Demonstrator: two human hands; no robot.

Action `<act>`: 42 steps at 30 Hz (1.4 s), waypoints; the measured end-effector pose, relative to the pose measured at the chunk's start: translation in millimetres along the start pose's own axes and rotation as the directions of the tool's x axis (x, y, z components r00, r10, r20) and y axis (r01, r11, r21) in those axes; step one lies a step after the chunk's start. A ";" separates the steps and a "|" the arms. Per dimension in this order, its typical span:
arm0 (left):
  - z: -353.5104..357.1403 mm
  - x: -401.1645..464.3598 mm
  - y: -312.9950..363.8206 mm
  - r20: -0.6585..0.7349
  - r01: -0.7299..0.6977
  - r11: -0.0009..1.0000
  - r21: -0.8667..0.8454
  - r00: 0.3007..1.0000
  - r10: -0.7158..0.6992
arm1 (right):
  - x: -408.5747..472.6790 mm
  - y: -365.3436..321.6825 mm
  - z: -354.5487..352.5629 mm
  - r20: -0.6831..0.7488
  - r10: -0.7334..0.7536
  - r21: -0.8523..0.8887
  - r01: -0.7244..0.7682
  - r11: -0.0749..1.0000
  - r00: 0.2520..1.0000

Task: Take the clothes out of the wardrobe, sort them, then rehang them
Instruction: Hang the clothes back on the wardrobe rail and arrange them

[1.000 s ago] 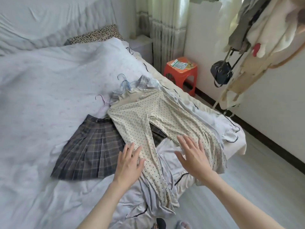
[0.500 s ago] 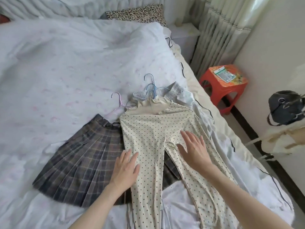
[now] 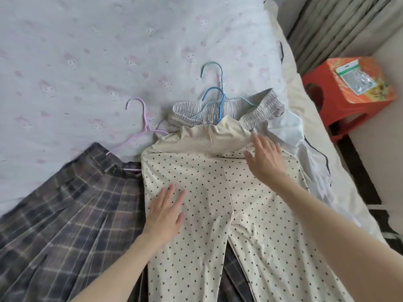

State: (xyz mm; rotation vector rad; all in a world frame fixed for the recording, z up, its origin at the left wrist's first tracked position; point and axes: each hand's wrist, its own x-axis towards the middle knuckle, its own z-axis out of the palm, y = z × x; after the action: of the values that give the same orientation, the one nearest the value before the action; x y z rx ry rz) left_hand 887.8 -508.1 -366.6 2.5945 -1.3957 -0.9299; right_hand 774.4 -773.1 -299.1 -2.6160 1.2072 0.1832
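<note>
Here your left hand and right hand lie flat, fingers straight, holding nothing, pressing the polka-dot trousers smooth on the bed, likely to sort them before rehanging. They overlap the plaid skirt; a blue hanger pokes from their waistband. A red stool stands beside the bed, near the curtains.

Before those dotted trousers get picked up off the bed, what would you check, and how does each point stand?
1. Left hand flat on trousers: ok.
2. Right hand open near the waistband: ok.
3. Trousers spread flat, legs apart: ok.
4. Dark blue hanger still under the waistband: cannot tell.
5. Trousers clear of the plaid skirt: not ok, they overlap it.
</note>
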 end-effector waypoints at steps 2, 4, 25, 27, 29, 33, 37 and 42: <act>7.4 11.0 -5.8 0.041 -0.009 1.000 0.000 0.999 0.009 | 20.2 2.5 7.5 0.010 0.035 -0.006 -0.035 0.999 0.999; 12.7 15.5 -10.0 0.062 -0.026 1.000 -0.011 0.998 0.026 | 32.9 4.9 14.0 0.005 0.054 0.009 -0.054 0.999 0.999; -169.6 -47.9 36.4 -0.534 -0.229 0.973 -0.019 0.826 0.183 | -180.0 10.3 -135.4 -0.196 0.268 0.798 -0.005 0.602 0.943; -191.5 -71.0 59.8 -0.584 -0.347 0.937 -0.026 0.766 0.268 | -209.5 18.3 -163.9 -0.264 0.288 0.779 0.027 0.626 0.921; -211.9 -92.7 88.2 -0.622 -0.454 0.891 -0.016 0.702 0.346 | -241.0 26.9 -191.4 -0.326 0.324 0.770 0.050 0.636 0.888; -243.7 -132.7 161.2 -0.593 -0.635 0.772 -0.013 0.627 0.506 | -311.4 41.1 -241.3 -0.454 0.412 0.729 0.064 0.681 0.790; -258.0 -176.3 231.7 -0.590 -0.795 0.606 -0.031 0.504 0.631 | -397.6 54.1 -283.1 -0.604 0.490 0.666 0.061 0.743 0.628; -250.7 -245.9 318.0 -0.646 -0.875 0.468 -0.127 0.431 0.630 | -515.6 70.8 -314.1 -0.721 0.594 0.645 0.032 0.763 0.355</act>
State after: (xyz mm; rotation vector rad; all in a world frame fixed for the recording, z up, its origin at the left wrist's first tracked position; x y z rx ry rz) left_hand 683.2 -562.7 57.2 1.3432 -1.6631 -0.2762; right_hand 388.8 -529.2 102.6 -1.7860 1.6607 -1.5515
